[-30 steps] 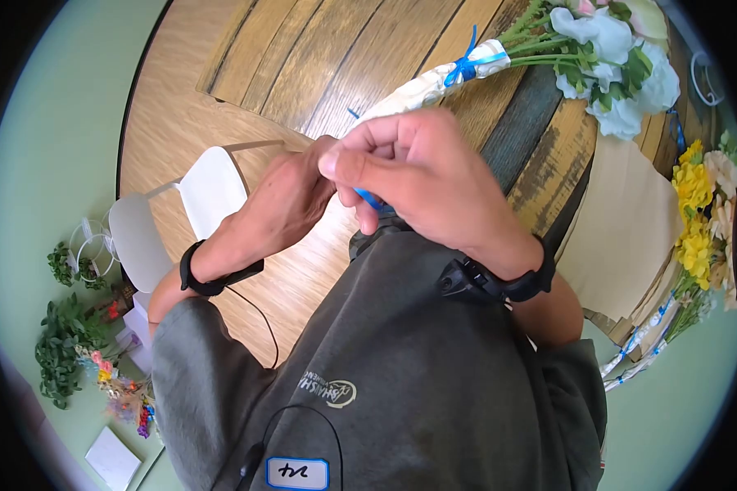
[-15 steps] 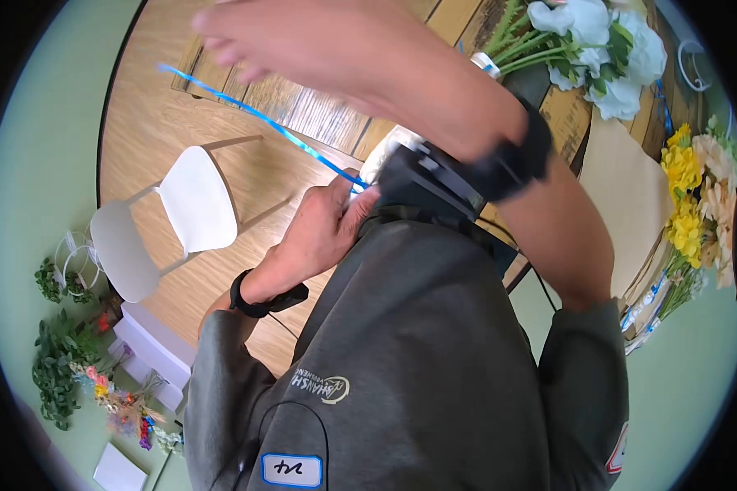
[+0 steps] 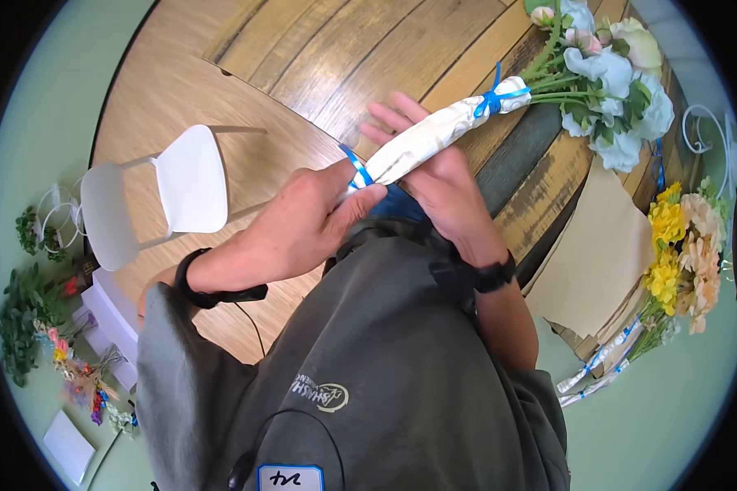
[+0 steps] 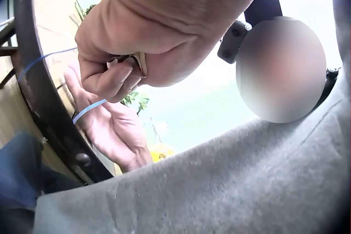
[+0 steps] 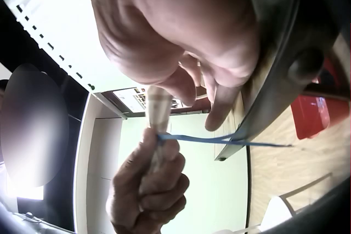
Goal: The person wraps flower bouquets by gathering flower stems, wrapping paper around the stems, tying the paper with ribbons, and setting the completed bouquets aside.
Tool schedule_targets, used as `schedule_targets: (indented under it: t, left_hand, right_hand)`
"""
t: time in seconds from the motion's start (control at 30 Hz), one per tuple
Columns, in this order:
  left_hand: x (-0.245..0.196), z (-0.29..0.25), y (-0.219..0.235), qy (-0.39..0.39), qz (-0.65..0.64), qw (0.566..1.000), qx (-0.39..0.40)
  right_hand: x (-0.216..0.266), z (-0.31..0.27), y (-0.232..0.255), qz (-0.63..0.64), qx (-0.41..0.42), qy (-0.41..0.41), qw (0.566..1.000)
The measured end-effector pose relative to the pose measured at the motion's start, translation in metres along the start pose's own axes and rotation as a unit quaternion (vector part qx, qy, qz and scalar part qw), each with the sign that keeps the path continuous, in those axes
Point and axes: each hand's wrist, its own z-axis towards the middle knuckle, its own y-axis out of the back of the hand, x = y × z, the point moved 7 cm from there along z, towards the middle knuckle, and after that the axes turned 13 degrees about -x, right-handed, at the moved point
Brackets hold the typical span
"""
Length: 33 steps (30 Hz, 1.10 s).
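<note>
A white wrapped handle slants up to pale artificial flowers, with a blue bow near its top. My left hand grips the handle's lower end, beside a blue ribbon; in the left wrist view its fingers curl tightly. Palm up, my right hand lies under the handle, its fingers extended beyond the far side. The right wrist view shows the ribbon stretching sideways from the left hand's thumb, just below the right fingers. Whether the right hand touches the ribbon, I cannot tell.
The plank table spans the top. Brown paper sheets lie at right, with yellow flowers beside them. White chairs stand at left, above a purple box and colourful flowers.
The right hand, raised at upper left half a second ago with the ribbon stretched towards it, has come down under the handle. The left hand keeps its grip; the flowers show fully again.
</note>
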Motion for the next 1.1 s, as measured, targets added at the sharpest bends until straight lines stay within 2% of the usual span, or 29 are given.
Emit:
schedule_targets:
  t: [0.03, 0.1, 0.17, 0.23, 0.3, 0.33, 0.4, 0.5, 0.63, 0.7, 0.8, 0.93, 1.1]
  left_hand:
    - [-0.007, 0.000, 0.009, -0.002, 0.008, 1.000, -0.007]
    - [-0.021, 0.000, 0.019, -0.015, -0.021, 1.000, 0.010]
    - [-0.029, 0.001, 0.028, -0.022, -0.015, 1.000, 0.011]
    - [-0.033, -0.002, 0.032, 0.057, -0.041, 0.996, 0.058]
    - [-0.030, -0.001, 0.033, 0.064, -0.053, 0.994, 0.067]
    - [-0.029, 0.000, 0.034, 0.071, -0.073, 0.992, 0.074]
    - [-0.030, 0.001, 0.035, 0.080, -0.078, 0.991, 0.078]
    - [-0.032, 0.003, 0.033, 0.081, -0.086, 0.990, 0.079]
    - [-0.032, 0.006, 0.037, 0.083, -0.048, 0.993, 0.072]
    - [-0.035, 0.007, 0.037, 0.083, -0.061, 0.992, 0.079]
    - [-0.034, 0.009, 0.036, 0.076, -0.054, 0.993, 0.069]
    - [-0.028, 0.012, 0.039, 0.078, -0.011, 0.996, 0.040]
    - [-0.023, 0.013, 0.035, 0.066, 0.020, 0.997, 0.029]
  right_hand:
    - [0.001, 0.009, -0.011, 0.036, 0.034, 0.038, 0.998]
    - [-0.005, 0.024, -0.025, 0.057, 0.057, 0.047, 0.996]
    - [0.001, 0.028, -0.046, -0.042, 0.143, 0.132, 0.980]
    - [-0.001, 0.033, -0.051, -0.024, 0.129, 0.146, 0.981]
    - [-0.005, 0.034, -0.055, -0.011, 0.171, 0.154, 0.973]
    - [-0.005, 0.030, -0.051, -0.006, 0.168, 0.159, 0.973]
    - [-0.013, 0.023, -0.036, -0.128, 0.063, 0.042, 0.989]
    - [-0.007, 0.019, -0.032, -0.107, 0.036, 0.084, 0.990]
    - [0.000, 0.011, -0.028, -0.054, 0.026, 0.085, 0.995]
    - [-0.015, 0.004, -0.022, -0.032, 0.025, 0.011, 0.999]
    - [-0.013, -0.006, -0.018, -0.068, 0.025, -0.011, 0.997]
    - [-0.002, -0.017, -0.006, -0.087, 0.012, -0.002, 0.996]
    - [0.024, -0.023, 0.003, -0.173, 0.011, 0.084, 0.981]
